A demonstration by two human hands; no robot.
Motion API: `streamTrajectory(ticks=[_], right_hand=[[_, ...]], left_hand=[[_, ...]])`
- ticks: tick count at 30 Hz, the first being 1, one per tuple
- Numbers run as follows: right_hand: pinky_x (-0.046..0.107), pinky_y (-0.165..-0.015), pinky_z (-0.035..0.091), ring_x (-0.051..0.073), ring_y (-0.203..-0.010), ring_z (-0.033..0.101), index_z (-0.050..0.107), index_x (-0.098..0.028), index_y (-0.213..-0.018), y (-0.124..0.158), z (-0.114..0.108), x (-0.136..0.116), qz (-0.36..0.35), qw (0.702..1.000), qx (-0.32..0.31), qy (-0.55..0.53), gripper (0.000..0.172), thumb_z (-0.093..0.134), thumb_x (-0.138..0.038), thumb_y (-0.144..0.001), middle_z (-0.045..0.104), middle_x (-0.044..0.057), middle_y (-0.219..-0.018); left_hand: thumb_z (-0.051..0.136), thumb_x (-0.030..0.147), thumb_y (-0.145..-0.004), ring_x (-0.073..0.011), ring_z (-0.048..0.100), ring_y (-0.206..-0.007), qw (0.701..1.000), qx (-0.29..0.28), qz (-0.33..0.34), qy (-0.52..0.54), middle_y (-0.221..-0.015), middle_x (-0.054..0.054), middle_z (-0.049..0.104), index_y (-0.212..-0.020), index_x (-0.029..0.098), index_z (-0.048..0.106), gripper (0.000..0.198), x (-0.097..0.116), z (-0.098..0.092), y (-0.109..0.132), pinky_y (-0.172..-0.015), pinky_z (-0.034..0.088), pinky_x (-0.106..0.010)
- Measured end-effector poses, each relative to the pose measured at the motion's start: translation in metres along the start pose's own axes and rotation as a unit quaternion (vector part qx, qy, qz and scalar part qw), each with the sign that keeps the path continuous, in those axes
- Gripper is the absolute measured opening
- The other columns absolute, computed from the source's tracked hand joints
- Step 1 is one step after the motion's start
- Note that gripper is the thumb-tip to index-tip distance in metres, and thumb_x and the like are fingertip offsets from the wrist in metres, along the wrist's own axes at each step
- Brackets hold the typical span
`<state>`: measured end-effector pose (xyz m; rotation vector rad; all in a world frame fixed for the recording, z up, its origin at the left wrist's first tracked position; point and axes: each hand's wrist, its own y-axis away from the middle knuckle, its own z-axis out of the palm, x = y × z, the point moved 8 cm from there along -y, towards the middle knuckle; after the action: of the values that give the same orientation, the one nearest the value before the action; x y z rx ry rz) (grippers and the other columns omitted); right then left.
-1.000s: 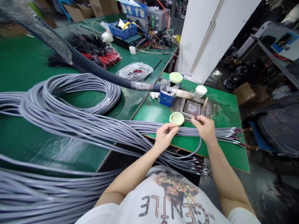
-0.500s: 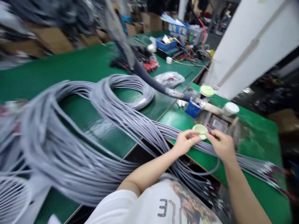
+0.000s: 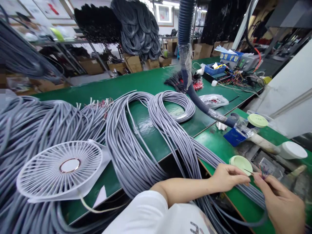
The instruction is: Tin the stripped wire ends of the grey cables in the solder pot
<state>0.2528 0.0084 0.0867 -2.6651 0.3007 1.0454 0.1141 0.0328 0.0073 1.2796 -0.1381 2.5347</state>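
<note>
Well, the left hand [image 3: 229, 178] pinched a thin dark wire [image 3: 248, 171] between its fingers [image 3: 240, 177], just beside a pale green round plastic lid [image 3: 241, 164] on the green tabletop [image 3: 214, 143]. The right hand [image 3: 280, 204] had its fingers closed on the fanned coloured wire ends [image 3: 264, 172] of a grey sheathed cable bundle [image 3: 177, 152], which ran over the tabletop's edge. Dark print on the white T-shirt [image 3: 136, 214] was cut off, too partial to read.
</note>
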Motion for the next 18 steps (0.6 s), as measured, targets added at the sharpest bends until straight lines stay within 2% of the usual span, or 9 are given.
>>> streamTrajectory(ticks=[3, 5, 8, 10, 13, 16, 18], right_hand=[[0.037, -0.065, 0.049, 0.035, -0.090, 0.067, 0.069, -0.024, -0.082, -0.008, -0.003, 0.007, 0.014, 0.998, -0.005, 0.053, 0.042, 0.061, -0.063, -0.069, 0.074, 0.006, -0.086], [0.035, -0.060, 0.048, 0.032, -0.082, 0.068, 0.069, -0.026, -0.081, -0.021, -0.002, 0.017, 0.009, 0.995, -0.015, 0.100, 0.040, 0.060, -0.064, -0.069, 0.074, 0.004, -0.083], [0.034, -0.055, 0.046, 0.029, -0.069, 0.066, 0.069, -0.027, -0.074, -0.045, 0.007, 0.036, -0.006, 0.986, -0.054, 0.155, 0.039, 0.059, -0.064, -0.068, 0.073, 0.005, -0.075], [0.035, -0.056, 0.045, 0.029, -0.067, 0.065, 0.068, -0.026, -0.072, -0.061, 0.017, 0.047, -0.018, 0.978, -0.090, 0.187, 0.040, 0.056, -0.064, -0.069, 0.071, 0.005, -0.069], [0.034, -0.058, 0.044, 0.028, -0.067, 0.064, 0.067, -0.026, -0.071, -0.076, 0.037, 0.059, -0.042, 0.959, -0.148, 0.238, 0.041, 0.051, -0.063, -0.073, 0.068, 0.005, -0.065], [0.032, -0.057, 0.042, 0.028, -0.070, 0.065, 0.068, -0.027, -0.070, -0.083, 0.055, 0.064, -0.068, 0.940, -0.186, 0.277, 0.037, 0.049, -0.058, -0.076, 0.070, 0.004, -0.067], [0.031, -0.054, 0.040, 0.026, -0.067, 0.065, 0.068, -0.027, -0.067, -0.088, 0.059, 0.061, -0.091, 0.939, -0.168, 0.285, 0.034, 0.051, -0.056, -0.075, 0.070, 0.003, -0.065]], left_hand=[[0.074, 0.055, -0.065, -0.0174, 0.066, -0.068, 0.997, -0.015, 0.024, -0.071, -0.075, -0.009, 0.072, -0.088, 0.009, 0.074, 0.052, 0.006, -0.001, -0.002, -0.074, 0.054, -0.031], [0.070, 0.054, -0.070, -0.0177, 0.067, -0.073, 0.980, -0.015, 0.077, -0.182, -0.080, -0.010, 0.073, -0.092, 0.011, 0.075, 0.049, 0.018, -0.007, -0.005, -0.073, 0.053, -0.029], [0.065, 0.047, -0.080, -0.0171, 0.066, -0.079, 0.909, -0.003, 0.186, -0.372, -0.086, -0.009, 0.075, -0.093, 0.015, 0.075, 0.036, 0.036, -0.020, -0.011, -0.078, 0.050, -0.027], [0.059, 0.043, -0.086, -0.0160, 0.065, -0.079, 0.861, -0.001, 0.231, -0.454, -0.088, -0.007, 0.075, -0.094, 0.016, 0.074, 0.031, 0.041, -0.029, -0.014, -0.080, 0.049, -0.028], [0.051, 0.040, -0.091, -0.0142, 0.063, -0.075, 0.805, -0.009, 0.264, -0.531, -0.086, -0.006, 0.075, -0.093, 0.016, 0.072, 0.032, 0.038, -0.036, -0.016, -0.078, 0.048, -0.028], [0.049, 0.041, -0.091, -0.0144, 0.063, -0.074, 0.756, -0.030, 0.287, -0.588, -0.083, -0.004, 0.074, -0.093, 0.018, 0.071, 0.032, 0.030, -0.034, -0.014, -0.073, 0.047, -0.029], [0.048, 0.042, -0.091, -0.0151, 0.063, -0.074, 0.731, -0.034, 0.294, -0.615, -0.080, -0.003, 0.073, -0.092, 0.020, 0.072, 0.032, 0.025, -0.032, -0.013, -0.069, 0.045, -0.029]])
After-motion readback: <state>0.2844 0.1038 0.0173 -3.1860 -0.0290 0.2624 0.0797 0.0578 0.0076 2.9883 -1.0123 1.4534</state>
